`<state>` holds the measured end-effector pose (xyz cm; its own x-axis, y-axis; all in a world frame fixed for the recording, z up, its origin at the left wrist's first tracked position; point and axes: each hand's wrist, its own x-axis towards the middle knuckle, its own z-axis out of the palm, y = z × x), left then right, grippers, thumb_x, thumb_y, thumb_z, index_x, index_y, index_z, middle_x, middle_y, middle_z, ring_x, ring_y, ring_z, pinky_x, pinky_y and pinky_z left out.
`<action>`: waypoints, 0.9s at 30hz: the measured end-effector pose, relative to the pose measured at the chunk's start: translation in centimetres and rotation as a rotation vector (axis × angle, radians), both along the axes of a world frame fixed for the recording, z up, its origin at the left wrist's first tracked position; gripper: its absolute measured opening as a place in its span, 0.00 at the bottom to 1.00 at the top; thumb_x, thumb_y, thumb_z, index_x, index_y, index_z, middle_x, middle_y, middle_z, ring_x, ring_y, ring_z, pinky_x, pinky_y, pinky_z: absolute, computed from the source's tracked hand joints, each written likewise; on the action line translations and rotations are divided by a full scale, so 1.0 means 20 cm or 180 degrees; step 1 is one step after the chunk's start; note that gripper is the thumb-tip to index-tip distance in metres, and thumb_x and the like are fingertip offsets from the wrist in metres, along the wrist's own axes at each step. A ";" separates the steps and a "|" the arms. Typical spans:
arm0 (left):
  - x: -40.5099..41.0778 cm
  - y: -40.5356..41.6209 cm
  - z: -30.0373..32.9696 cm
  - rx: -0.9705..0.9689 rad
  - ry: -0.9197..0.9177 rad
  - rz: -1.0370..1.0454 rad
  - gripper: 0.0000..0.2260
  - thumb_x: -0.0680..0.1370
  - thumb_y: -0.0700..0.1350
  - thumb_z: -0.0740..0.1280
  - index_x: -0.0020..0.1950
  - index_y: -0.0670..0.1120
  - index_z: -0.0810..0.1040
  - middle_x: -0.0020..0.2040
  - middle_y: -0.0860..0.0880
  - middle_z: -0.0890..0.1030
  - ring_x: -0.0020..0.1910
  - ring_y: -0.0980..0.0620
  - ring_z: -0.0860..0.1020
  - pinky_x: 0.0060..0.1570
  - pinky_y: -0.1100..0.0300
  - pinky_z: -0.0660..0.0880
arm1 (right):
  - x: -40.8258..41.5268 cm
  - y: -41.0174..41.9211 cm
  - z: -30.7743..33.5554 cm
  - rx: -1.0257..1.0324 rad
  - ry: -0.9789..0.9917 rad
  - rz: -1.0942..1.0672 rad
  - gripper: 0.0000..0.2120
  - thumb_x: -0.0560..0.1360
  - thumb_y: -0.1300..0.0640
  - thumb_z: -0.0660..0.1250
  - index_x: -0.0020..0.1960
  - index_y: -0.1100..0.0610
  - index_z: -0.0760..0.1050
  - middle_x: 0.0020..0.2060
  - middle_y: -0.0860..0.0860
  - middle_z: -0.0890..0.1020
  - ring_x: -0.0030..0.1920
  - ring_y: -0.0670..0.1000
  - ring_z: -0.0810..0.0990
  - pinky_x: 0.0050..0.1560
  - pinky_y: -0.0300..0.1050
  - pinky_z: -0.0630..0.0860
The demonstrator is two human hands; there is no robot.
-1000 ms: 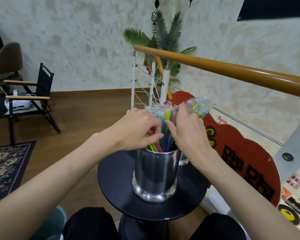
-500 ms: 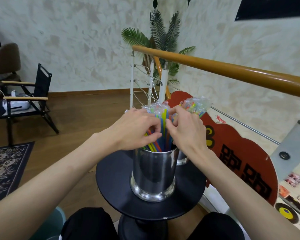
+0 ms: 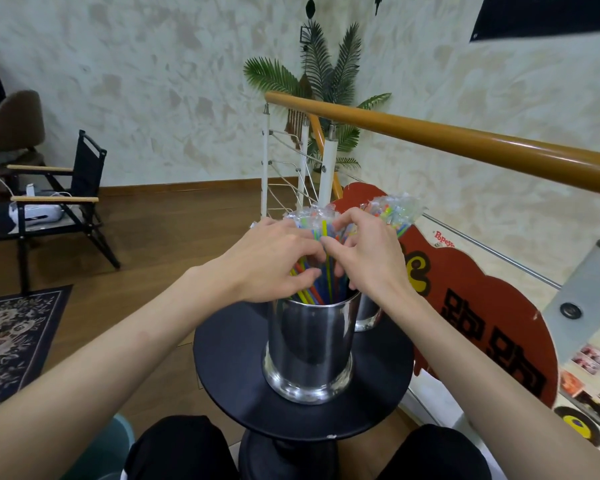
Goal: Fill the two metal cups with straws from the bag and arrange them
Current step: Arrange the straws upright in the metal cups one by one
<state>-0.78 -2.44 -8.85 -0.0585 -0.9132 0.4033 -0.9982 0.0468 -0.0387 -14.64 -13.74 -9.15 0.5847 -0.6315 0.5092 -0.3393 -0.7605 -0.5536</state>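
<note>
A shiny metal cup stands on a small round black table, packed with colourful wrapped straws. My left hand and my right hand meet over its mouth, fingers curled in among the straws and gripping them. A second metal cup sits just behind, mostly hidden by my right wrist. Its own bunch of wrapped straws sticks up past my right hand. No bag is in view.
A wooden handrail with white posts runs behind and to the right. A red sign leans below it. A folding chair and a patterned rug lie to the left. A teal bin is at my left knee.
My fingertips have shifted slightly among the straws in the near cup, drawing closer together. Cups and table have not moved.
</note>
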 end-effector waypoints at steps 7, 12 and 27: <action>0.00 -0.01 0.00 -0.0022 0.0021 0.0189 0.12 0.81 0.55 0.61 0.60 0.55 0.79 0.55 0.54 0.78 0.57 0.50 0.74 0.55 0.53 0.65 | -0.03 0.01 0.03 0.0220 -0.0172 0.0229 0.06 0.75 0.54 0.71 0.43 0.48 0.75 0.25 0.49 0.81 0.24 0.45 0.77 0.39 0.54 0.81; -0.02 -0.02 0.01 -0.0049 0.0105 0.0275 0.15 0.80 0.60 0.61 0.59 0.55 0.80 0.52 0.57 0.78 0.57 0.51 0.75 0.56 0.53 0.66 | -0.07 0.03 0.10 0.0051 -0.0495 0.0386 0.04 0.76 0.54 0.72 0.44 0.53 0.82 0.30 0.47 0.79 0.32 0.39 0.74 0.36 0.32 0.68; -0.05 -0.05 0.00 -0.0461 0.0564 0.0226 0.15 0.79 0.62 0.64 0.45 0.54 0.83 0.37 0.60 0.75 0.39 0.58 0.73 0.47 0.54 0.69 | -0.08 0.01 0.18 -0.0199 -0.0556 0.0682 0.07 0.81 0.54 0.67 0.47 0.56 0.79 0.36 0.47 0.82 0.36 0.48 0.83 0.37 0.51 0.80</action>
<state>-1.68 -3.46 -8.85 0.0873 -0.8444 0.5286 -0.9905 -0.0172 0.1362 -16.26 -13.46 -5.60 0.6013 -0.4673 0.6481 -0.0708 -0.8391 -0.5393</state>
